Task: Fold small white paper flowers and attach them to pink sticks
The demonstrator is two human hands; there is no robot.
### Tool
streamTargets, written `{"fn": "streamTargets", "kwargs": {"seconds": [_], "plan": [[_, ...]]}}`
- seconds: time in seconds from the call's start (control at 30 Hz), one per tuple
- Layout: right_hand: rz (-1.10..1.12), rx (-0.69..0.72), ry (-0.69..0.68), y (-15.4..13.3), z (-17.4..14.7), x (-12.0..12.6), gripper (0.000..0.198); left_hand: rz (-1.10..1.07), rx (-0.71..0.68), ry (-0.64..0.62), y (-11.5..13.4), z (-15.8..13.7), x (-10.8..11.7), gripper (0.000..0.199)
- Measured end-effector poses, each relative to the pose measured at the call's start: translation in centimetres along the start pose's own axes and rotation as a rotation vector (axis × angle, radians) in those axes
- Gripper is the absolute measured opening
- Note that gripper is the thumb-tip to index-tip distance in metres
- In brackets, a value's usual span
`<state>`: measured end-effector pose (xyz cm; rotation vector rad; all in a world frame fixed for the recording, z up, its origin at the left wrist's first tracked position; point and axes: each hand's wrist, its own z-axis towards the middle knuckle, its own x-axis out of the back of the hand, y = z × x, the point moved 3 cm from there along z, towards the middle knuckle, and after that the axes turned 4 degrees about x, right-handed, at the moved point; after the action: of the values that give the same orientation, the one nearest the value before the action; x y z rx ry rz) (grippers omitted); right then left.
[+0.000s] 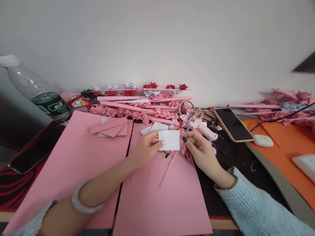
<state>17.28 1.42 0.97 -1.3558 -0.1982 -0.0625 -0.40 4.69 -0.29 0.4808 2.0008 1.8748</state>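
Observation:
A small white piece of paper (170,140) with a faint crease is held up above a pink sheet (158,204). My left hand (148,146) pinches its left side, thumb in front and fingers behind. At the paper's right edge, the thumb and index finger of my right hand (196,147) are closed on it. More white paper pieces (158,126) lie just behind. A thin clear stick (167,169) rests on the pink sheet below the paper. A pink glue gun (202,127) lies beyond my right hand.
Paper flowers and rolled pink sticks (133,102) are heaped along the wall. A second pink sheet (67,172) bears folded pink papers (112,128). A water bottle (40,91) stands far left; a phone (233,125) and a white earbud case (262,140) lie right, by orange sheets (287,157).

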Motion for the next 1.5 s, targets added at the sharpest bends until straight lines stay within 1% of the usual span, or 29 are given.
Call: {"fn": "streamTargets", "kwargs": {"seconds": [0.1,0.2,0.27,0.3,0.37,0.43,0.5,0.57,0.63,0.73,0.8,0.87,0.93,0.97,1.03,1.1,1.17,1.27,1.33,1.5], "plan": [[-0.034,0.001,0.081,-0.1,0.0,0.5,0.016,-0.003,-0.037,0.088,0.1,0.0,0.3,0.039],[-0.033,-0.017,0.079,-0.1,0.1,0.6,0.016,0.047,-0.058,0.132,0.4,-0.2,0.4,0.054],[-0.029,-0.002,0.073,-0.3,0.1,0.5,0.014,0.085,-0.060,0.131,0.5,-0.4,0.2,0.059],[-0.031,0.025,0.077,-0.5,0.1,0.4,0.015,0.103,-0.060,0.130,0.5,-0.4,0.2,0.058],[-0.028,0.094,0.077,-0.9,0.1,0.3,0.023,0.135,-0.068,0.136,0.6,-0.5,0.2,0.051],[-0.013,0.147,0.063,-1.2,0.1,0.1,0.035,0.163,-0.088,0.137,0.6,-0.5,0.2,0.038],[0.003,0.157,0.037,-1.2,0.2,0.0,0.042,0.234,-0.108,0.139,0.6,-0.5,0.3,0.023],[-0.011,0.144,0.029,-1.0,0.2,0.0,0.039,0.356,-0.120,0.150,0.7,-0.6,0.3,0.017],[-0.054,0.138,0.054,-0.8,0.2,0.2,0.032,0.468,-0.129,0.148,0.9,-0.7,0.2,0.019],[-0.098,0.114,0.109,-0.6,0.2,0.6,0.018,0.537,-0.135,0.128,1.3,-0.8,0.0,0.023],[-0.095,0.072,0.109,-0.5,0.2,0.7,0.010,0.546,-0.132,0.112,1.4,-0.9,-0.1,0.022],[-0.075,0.027,0.056,-0.3,0.2,0.5,0.012,0.516,-0.126,0.070,1.4,-1.1,-0.4,0.019],[-0.048,-0.001,-0.037,-0.2,0.1,0.0,0.017,0.439,-0.109,0.016,1.2,-1.2,-0.6,0.019],[-0.042,-0.008,-0.083,-0.1,0.0,-0.2,0.019,0.389,-0.097,-0.001,1.1,-1.2,-0.7,0.021],[-0.065,-0.006,-0.141,0.2,-0.1,-0.5,0.018,0.288,-0.076,-0.005,0.7,-1.2,-0.8,0.032],[-0.104,0.009,-0.148,0.3,0.0,-0.5,0.016,0.204,-0.063,0.003,0.5,-1.1,-0.7,0.044],[-0.116,0.017,-0.141,0.3,0.0,-0.4,0.016,0.143,-0.048,-0.012,0.3,-0.9,-0.7,0.048],[-0.104,0.011,-0.149,0.1,0.0,-0.4,0.015,0.064,-0.022,-0.083,0.2,-0.7,-0.8,0.039],[-0.075,-0.004,-0.153,0.0,0.0,-0.5,0.014,0.022,-0.009,-0.108,0.2,-0.6,-0.9,0.035],[0.171,-0.069,-0.129,0.2,0.1,-0.7,0.020,-0.115,0.035,-0.109,0.3,-0.5,-0.7,0.035]]}}
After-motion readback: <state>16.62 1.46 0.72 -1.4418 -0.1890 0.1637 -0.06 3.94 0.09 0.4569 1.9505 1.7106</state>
